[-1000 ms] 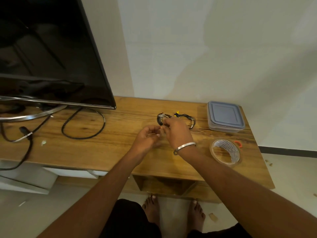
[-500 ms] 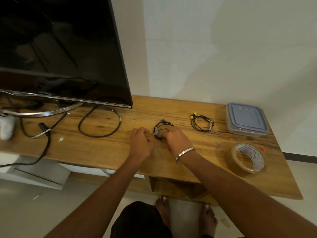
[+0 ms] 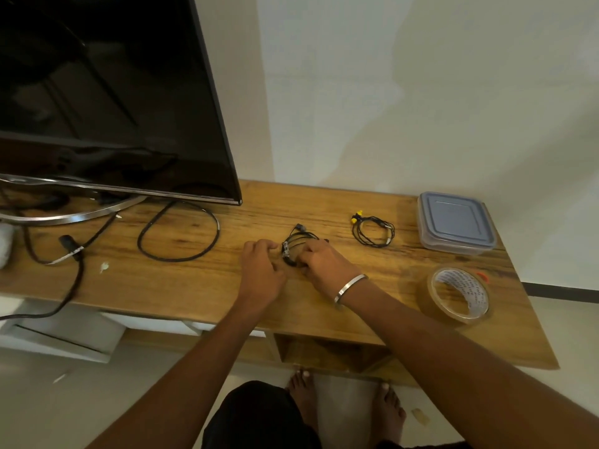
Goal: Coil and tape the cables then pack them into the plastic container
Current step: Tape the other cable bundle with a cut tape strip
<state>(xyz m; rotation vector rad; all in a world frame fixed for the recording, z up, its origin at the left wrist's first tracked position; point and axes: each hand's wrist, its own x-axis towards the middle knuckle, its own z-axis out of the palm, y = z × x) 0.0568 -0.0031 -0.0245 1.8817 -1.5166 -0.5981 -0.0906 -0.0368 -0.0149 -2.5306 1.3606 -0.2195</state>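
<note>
A small coiled black cable point(image 3: 295, 238) with a tape band on its left side lies on the wooden TV stand point(image 3: 207, 286). My right hand point(image 3: 325, 265), with a metal bangle on its wrist, grips the coil's right side with curled fingers. My left hand point(image 3: 262, 275) sits with curled fingers against the taped left side and pinches it. A second coiled black cable with a yellow plug point(image 3: 373, 231) lies to the right, apart from both hands. The plastic container point(image 3: 455, 222) stands at the far right with its blue lid on. A roll of clear tape point(image 3: 457, 294) lies in front of it.
A large TV point(image 3: 107, 92) on a metal foot fills the left. A loose black cable loop point(image 3: 178, 236) and other power cables point(image 3: 69, 251) lie under it. The stand's front edge runs just below my wrists. My bare feet point(image 3: 346, 403) show on the floor.
Both hands have brought the taped coil down from in front of the yellow-plug coil onto the stand, left of it. The view has shifted left and closer.
</note>
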